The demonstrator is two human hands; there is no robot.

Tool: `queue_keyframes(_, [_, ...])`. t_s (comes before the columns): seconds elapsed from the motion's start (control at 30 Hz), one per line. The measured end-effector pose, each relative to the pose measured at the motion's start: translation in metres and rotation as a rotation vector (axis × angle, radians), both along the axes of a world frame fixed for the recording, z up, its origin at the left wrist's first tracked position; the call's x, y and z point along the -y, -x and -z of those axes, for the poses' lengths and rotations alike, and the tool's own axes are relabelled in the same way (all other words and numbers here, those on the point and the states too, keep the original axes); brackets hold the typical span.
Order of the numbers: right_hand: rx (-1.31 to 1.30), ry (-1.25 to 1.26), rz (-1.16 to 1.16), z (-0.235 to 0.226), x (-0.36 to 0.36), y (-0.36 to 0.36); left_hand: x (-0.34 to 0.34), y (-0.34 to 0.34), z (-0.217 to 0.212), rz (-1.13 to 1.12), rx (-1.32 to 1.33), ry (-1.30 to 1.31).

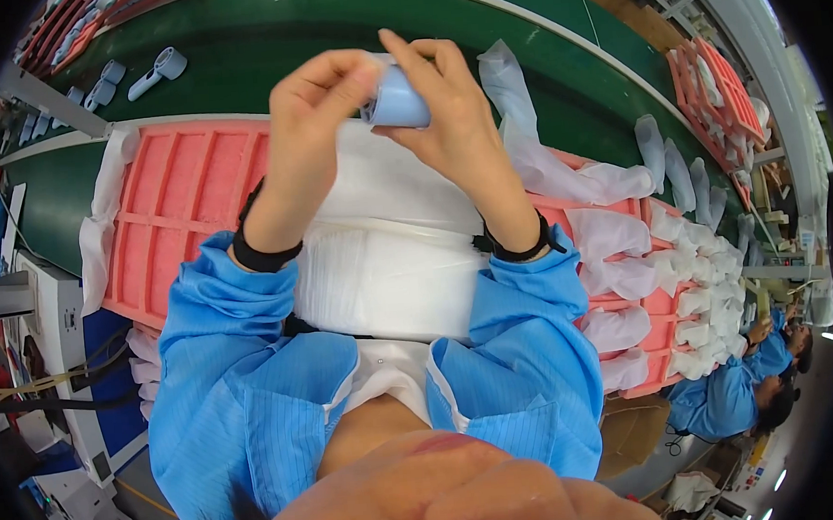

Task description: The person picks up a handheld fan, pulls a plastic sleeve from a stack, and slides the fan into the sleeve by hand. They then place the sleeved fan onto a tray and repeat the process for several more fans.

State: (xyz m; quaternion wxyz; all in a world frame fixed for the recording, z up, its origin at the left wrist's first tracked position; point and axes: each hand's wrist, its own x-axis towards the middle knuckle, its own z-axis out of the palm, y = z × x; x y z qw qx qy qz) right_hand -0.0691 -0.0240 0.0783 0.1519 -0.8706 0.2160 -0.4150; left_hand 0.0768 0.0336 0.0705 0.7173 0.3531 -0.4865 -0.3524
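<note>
A light-blue plastic housing with a round barrel (401, 99) is held up over the green belt. My right hand (459, 105) wraps round its right side, with the index finger stretched over the top. At its left rim, my left hand (316, 99) has thumb and fingers pinched together; what lies between them is too small to tell. Below my hands, a thick stack of thin white translucent sleeves (389, 271) lies close to my body. A wrapped part in a white sleeve (583, 181) rests just right of my right wrist.
A pink compartment tray (184, 193) stands at the left, and another pink tray (664, 326) at the right bears several white-wrapped parts. Across the green belt (260, 41) lie similar light-blue housings (162, 71). Stacked pink trays (726, 89) stand far right. Co-workers in blue (730, 398) sit beyond.
</note>
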Motion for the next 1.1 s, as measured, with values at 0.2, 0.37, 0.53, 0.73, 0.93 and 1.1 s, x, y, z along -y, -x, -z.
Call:
queue_keyframes(0.2, [0.114,0.097,0.149,0.010,0.017,0.003,-0.006,0.027,0.012,-0.419,0.715,0.302])
queue_keyframes(0.37, [0.186,-0.207,0.179,0.012,0.022,0.005,-0.001,0.019,0.004,-0.412,0.775,0.335])
queue_keyframes(0.53, [0.444,-0.680,-0.353,0.009,0.007,0.001,0.001,0.006,-0.005,-0.415,0.795,0.232])
queue_keyframes(0.73, [0.190,-0.361,-0.309,0.007,0.008,0.002,0.002,-0.022,-0.014,0.058,0.370,0.239])
queue_keyframes(0.93, [0.010,-0.238,0.034,0.018,0.018,0.007,-0.006,-0.022,-0.015,-0.351,0.484,0.365])
queue_keyframes(1.1, [-0.110,0.092,0.340,0.015,0.008,0.000,-0.001,0.001,-0.004,-0.504,0.287,0.395])
